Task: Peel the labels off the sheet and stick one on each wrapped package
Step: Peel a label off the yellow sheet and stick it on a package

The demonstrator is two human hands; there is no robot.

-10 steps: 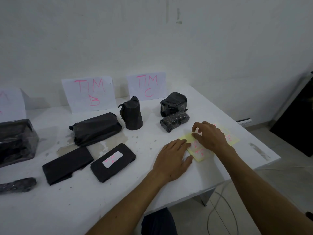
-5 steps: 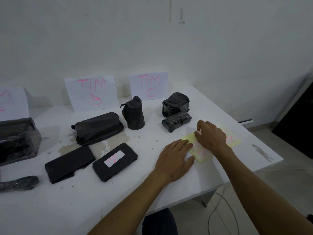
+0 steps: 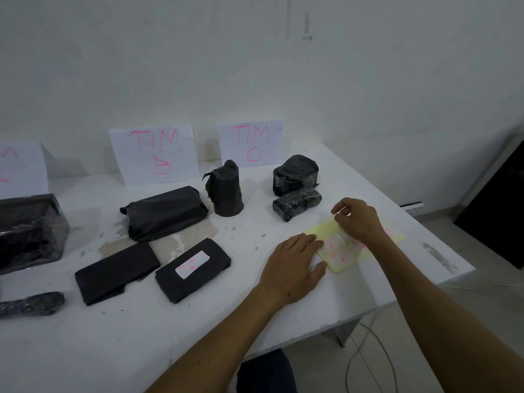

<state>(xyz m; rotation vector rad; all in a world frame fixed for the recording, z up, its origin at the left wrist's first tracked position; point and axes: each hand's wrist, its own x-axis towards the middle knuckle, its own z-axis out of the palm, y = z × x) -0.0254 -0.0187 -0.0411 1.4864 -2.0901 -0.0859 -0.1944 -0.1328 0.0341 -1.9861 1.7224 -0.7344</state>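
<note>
The left hand (image 3: 292, 263) lay flat, fingers straight, with its fingertips pressing the near-left edge of the label sheet (image 3: 338, 255), probably to keep the sheet from sliding or lifting while a label came off. The sheet sat near the counter's (image 3: 141, 336) right edge. The right hand (image 3: 358, 219) hovered over the sheet's far part with fingers curled and thumb meeting fingertips, apparently pinching a label corner. The label itself was hidden under the fingers, so this remains a judgement.

One flat package (image 3: 192, 269) near the counter's middle already carried a white label (image 3: 192, 263) on its top face. The flat package beside it (image 3: 116, 272), the long bundle (image 3: 166, 212), the upright package (image 3: 226, 191) and the two by the far right (image 3: 296, 191) showed none, at least on the faces visible.

The pink writing on the labels was too faint to read. The large package (image 3: 28, 231) and the small one (image 3: 31, 303) were cut off at the counter's left edge.
</note>
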